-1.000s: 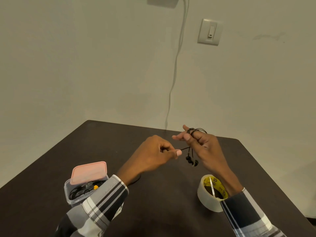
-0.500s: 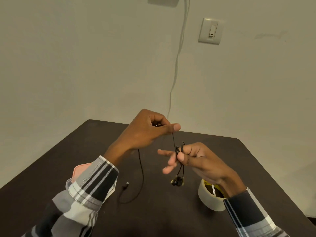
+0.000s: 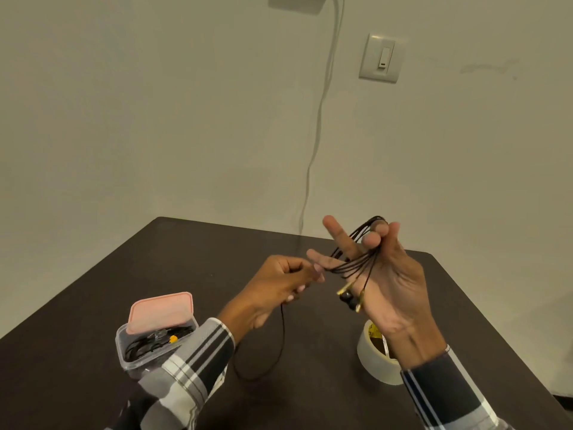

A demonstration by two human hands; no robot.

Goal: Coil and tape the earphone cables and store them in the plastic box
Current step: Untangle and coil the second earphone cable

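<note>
1. Setting: we note a dark brown table [image 3: 192,262] pushed against a plain pale wall; a light switch [image 3: 382,58] is mounted high on that wall, and a thin pale cord [image 3: 322,100] runs down it to the table's far edge.
2. The earphone cable [image 3: 356,259], black, is wound in several loops around the fingers of the right hand [image 3: 390,280], held above the table. The loops pass from behind the raised fingers across to the lower outstretched finger.
3. The earbuds [image 3: 348,301], black with gold trim, hang together just below the loops, in front of the right palm.
4. Right hand: palm faces us; two fingers are stretched out and spread, the others and the thumb curl over the coil and hold it.
5. Left hand [image 3: 279,287]: fingers curled, thumb and fingertips pinching the cable's free run just beside the coil. The slack drops below this hand and curves down to the table.
6. The plastic box [image 3: 148,346], clear, stands on the near left of the table, partly behind the left plaid sleeve [image 3: 192,364]. Dark cables lie inside it; its pink lid [image 3: 161,311] rests tilted on the far rim.
7. A tape roll [image 3: 372,358] lies flat on the table under the right wrist.
</note>
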